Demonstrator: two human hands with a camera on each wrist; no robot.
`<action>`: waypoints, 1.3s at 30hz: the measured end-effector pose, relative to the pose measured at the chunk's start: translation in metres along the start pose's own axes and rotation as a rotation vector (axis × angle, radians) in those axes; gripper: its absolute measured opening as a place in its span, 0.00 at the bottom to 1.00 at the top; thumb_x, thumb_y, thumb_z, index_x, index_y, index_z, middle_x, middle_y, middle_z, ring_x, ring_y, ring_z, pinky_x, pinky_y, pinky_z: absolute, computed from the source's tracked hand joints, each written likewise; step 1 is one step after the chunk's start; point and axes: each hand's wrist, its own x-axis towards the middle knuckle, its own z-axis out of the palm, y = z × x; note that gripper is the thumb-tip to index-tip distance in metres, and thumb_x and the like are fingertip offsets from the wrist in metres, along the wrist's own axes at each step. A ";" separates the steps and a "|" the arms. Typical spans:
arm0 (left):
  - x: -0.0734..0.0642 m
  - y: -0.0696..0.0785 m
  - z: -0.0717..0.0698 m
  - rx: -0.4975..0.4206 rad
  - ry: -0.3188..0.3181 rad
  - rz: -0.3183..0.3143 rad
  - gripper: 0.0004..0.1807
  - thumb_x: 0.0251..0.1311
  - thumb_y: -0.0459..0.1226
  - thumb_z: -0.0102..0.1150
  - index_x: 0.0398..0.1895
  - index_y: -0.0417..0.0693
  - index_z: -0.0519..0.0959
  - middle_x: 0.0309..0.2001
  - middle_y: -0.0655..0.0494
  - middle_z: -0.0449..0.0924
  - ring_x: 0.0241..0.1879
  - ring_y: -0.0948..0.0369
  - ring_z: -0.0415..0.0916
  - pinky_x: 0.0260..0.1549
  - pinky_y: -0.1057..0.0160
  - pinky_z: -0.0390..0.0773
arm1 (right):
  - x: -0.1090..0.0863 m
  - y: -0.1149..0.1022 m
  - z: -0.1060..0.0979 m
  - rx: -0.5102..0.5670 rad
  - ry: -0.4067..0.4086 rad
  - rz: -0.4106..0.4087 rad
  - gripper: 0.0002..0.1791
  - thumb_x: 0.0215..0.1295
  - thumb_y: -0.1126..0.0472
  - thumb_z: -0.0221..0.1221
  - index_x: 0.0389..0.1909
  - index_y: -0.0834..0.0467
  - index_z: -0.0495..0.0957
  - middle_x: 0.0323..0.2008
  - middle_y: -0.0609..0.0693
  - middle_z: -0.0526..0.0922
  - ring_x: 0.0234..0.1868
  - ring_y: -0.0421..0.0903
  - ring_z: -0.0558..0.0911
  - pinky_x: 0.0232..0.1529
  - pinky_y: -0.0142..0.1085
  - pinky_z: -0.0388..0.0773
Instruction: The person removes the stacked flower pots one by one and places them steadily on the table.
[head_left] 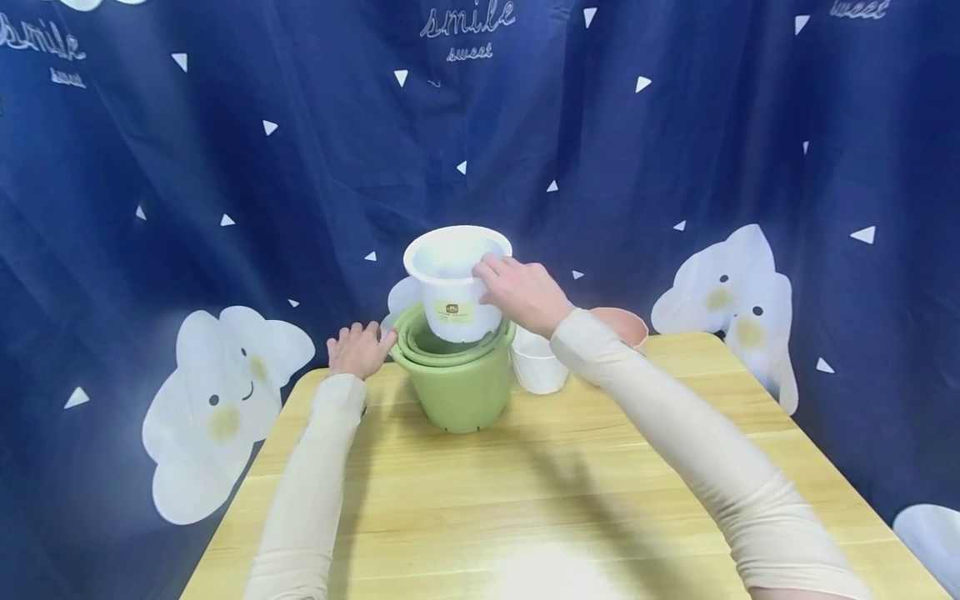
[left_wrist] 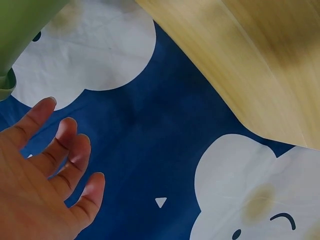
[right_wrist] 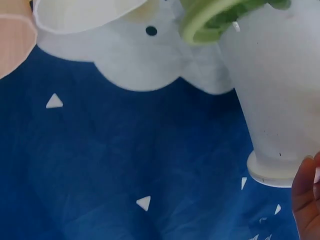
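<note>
My right hand point(head_left: 525, 293) pinches the rim of a white flower pot point(head_left: 457, 287) with a small label on its front. The white pot's base is at the mouth of a green flower pot point(head_left: 461, 396), and a further green rim point(head_left: 431, 358) shows nested inside. In the right wrist view the white pot point(right_wrist: 280, 90) hangs bottom-up in the picture, with fingertips point(right_wrist: 302, 185) at its rim. My left hand point(head_left: 358, 350) is beside the green pot, its thumb right at the rim. Loosely bent fingers of the left hand point(left_wrist: 50, 165) hold nothing.
Right of the green pot stand a smaller white pot point(head_left: 540, 367) and an orange-pink pot point(head_left: 624, 323), partly hidden by my right forearm. The pots stand near the far edge of the wooden table point(head_left: 450, 508). Behind hangs a blue curtain point(head_left: 337, 167) with clouds.
</note>
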 end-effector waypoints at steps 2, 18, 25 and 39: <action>0.000 0.001 0.001 -0.002 -0.002 0.005 0.36 0.72 0.61 0.34 0.57 0.42 0.76 0.58 0.36 0.74 0.60 0.36 0.67 0.58 0.32 0.61 | -0.004 0.005 -0.007 0.010 -0.006 0.015 0.16 0.68 0.53 0.65 0.50 0.56 0.74 0.42 0.49 0.75 0.38 0.51 0.82 0.27 0.45 0.79; 0.000 -0.001 0.000 -0.005 -0.032 -0.020 0.38 0.73 0.61 0.32 0.62 0.41 0.75 0.61 0.33 0.72 0.63 0.34 0.65 0.59 0.30 0.60 | -0.058 0.032 -0.030 -0.011 0.067 0.042 0.18 0.65 0.54 0.68 0.49 0.57 0.76 0.41 0.50 0.77 0.37 0.53 0.83 0.28 0.46 0.79; 0.000 0.002 0.001 -0.013 -0.025 -0.023 0.38 0.72 0.62 0.31 0.62 0.41 0.75 0.61 0.33 0.73 0.62 0.34 0.65 0.58 0.31 0.60 | -0.092 0.038 -0.040 0.003 0.020 0.118 0.17 0.66 0.54 0.68 0.49 0.55 0.76 0.41 0.50 0.80 0.37 0.51 0.83 0.28 0.46 0.79; 0.003 0.000 0.002 -0.031 -0.038 -0.015 0.37 0.72 0.61 0.30 0.58 0.41 0.75 0.59 0.34 0.73 0.60 0.35 0.65 0.58 0.30 0.60 | -0.160 0.057 -0.052 0.056 0.065 0.148 0.18 0.62 0.59 0.71 0.49 0.57 0.76 0.40 0.52 0.81 0.35 0.51 0.81 0.31 0.47 0.78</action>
